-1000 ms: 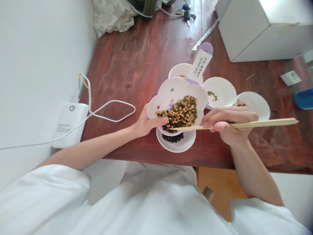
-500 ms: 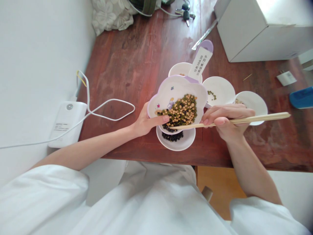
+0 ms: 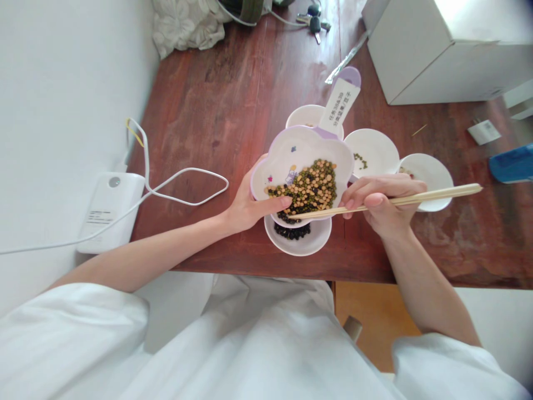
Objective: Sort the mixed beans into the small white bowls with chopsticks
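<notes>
My left hand (image 3: 254, 203) grips the left side of a white flower-shaped bowl (image 3: 277, 150) with a lilac rim and a labelled handle, thumb inside over the beans. Mixed yellow, green and black beans (image 3: 314, 186) fill its lower right part. In my right hand (image 3: 383, 203) is a pair of chopsticks (image 3: 441, 194), their tips among the black beans by the bowl's near edge. Below that edge, partly covered, a small white bowl (image 3: 320, 239) contains black beans (image 3: 292, 230). Another white bowl (image 3: 381, 147) with a few green beans (image 3: 360, 161) lies to the right.
Two more white bowls, a far one (image 3: 300, 114) and a right one (image 3: 437, 178), hold small contents. Around them are a white box (image 3: 428, 66), keys (image 3: 315, 23), a blue object (image 3: 512, 164), a white power bank (image 3: 111, 211) and a looped cable (image 3: 187, 171).
My right hand and the chopsticks' rear ends have shifted slightly left, while the tips stay by the bowl's near edge. The whole view has drifted a little.
</notes>
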Motion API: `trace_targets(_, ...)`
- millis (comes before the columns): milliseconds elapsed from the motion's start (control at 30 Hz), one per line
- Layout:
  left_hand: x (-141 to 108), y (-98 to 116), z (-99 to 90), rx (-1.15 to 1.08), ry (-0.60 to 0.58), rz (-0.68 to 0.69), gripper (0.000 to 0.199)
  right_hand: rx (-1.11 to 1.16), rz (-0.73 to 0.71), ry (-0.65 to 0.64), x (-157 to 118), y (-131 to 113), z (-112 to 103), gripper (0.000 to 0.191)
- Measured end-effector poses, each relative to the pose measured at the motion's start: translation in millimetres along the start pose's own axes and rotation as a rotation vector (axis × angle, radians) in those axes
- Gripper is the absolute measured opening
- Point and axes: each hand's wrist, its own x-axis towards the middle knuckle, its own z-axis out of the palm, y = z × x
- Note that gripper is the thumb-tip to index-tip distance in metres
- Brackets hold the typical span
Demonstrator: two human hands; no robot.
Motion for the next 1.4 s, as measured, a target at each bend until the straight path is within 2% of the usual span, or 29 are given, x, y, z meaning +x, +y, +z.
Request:
trace_targets(200, 0, -2, 0.9, -0.038, 0.000, -0.034, 0.080, -0.001, -0.008, 0.020, 1, 0, 2, 0.032)
trace_targets(400, 0, 1, 2.7, -0.077, -0.023, -0.084, 0.066, 0.008, -0.050, 0.023, 2, 0, 3, 0.032)
trace_targets(600, 0, 5, 4.2, -0.104, 0.002, -0.114, 0.067, 0.000, -0.030, 0.003, 0, 1, 2, 0.035)
trace_targets(800, 0, 13, 9.0, -0.176, 0.005, -0.170, 0.071, -0.004, -0.043, -0.008, -1, 1, 1, 0.030)
trace_targets(1033, 3, 14, 9.8, -0.204, 0.016, -0.181, 0.068, -0.011, -0.093, -0.028, 1, 1, 0, 0.027)
trace_targets(1400, 0, 7, 7.0, -0.139, 0.037, -0.141, 0.067, 0.013, -0.037, -0.018, 0, 1, -2, 0.032)
